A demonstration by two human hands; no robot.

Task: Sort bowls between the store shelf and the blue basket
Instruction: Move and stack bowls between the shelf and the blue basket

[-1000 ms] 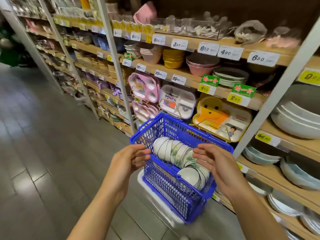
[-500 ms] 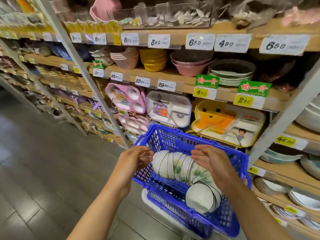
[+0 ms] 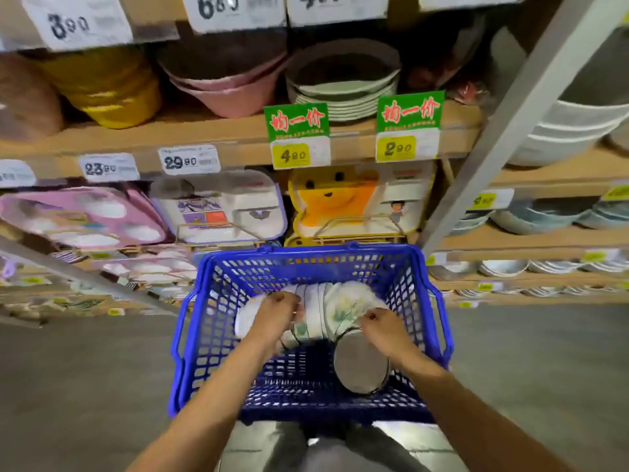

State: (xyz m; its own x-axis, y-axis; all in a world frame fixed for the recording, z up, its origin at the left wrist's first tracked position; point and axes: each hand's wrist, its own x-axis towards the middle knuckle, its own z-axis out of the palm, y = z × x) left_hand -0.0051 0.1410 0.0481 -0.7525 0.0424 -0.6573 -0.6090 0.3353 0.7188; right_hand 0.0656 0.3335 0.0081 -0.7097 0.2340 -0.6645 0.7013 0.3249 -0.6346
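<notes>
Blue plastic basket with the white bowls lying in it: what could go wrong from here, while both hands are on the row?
1. The row of white leaf-printed bowls lies on its side in the blue plastic basket; lifted only at its ends, by left hand and right hand, the middle might sag and bowls fall.
2. The end bowl nearest the camera tilts off the row and may roll or chip.

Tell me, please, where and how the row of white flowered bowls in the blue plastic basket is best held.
Probably at its two end bowls, from above, one hand pressing inward on each: the row of white flowered bowls lies nested on its side, bent, in the blue plastic basket, so a middle grip might split it.
</notes>
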